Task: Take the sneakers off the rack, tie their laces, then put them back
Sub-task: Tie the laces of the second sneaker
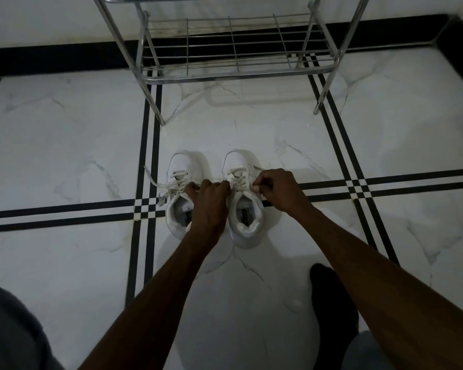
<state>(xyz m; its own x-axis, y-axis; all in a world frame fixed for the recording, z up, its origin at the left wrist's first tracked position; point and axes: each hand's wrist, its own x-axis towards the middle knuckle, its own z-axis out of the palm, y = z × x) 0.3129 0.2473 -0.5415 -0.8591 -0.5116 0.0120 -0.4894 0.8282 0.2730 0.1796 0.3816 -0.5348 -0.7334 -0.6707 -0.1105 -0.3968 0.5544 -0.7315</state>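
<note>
Two white sneakers stand side by side on the marble floor, toes pointing toward the rack. The left sneaker [179, 166] has loose laces [161, 186] trailing out to its left. The right sneaker [238, 164] has its laces drawn across the tongue. My left hand [209, 201] lies between the two shoes, fingers pinched on the right sneaker's lace at its left side. My right hand [277, 188] pinches the lace of that same shoe at its right side. Both fists hide the lace ends.
A chrome wire shoe rack [225, 76] stands just beyond the sneakers, its lowest shelf bare. A black skirting strip [51, 60] runs along the wall behind. My dark-socked foot [332, 303] rests at the lower right and a grey-clothed knee [8, 332] at the lower left.
</note>
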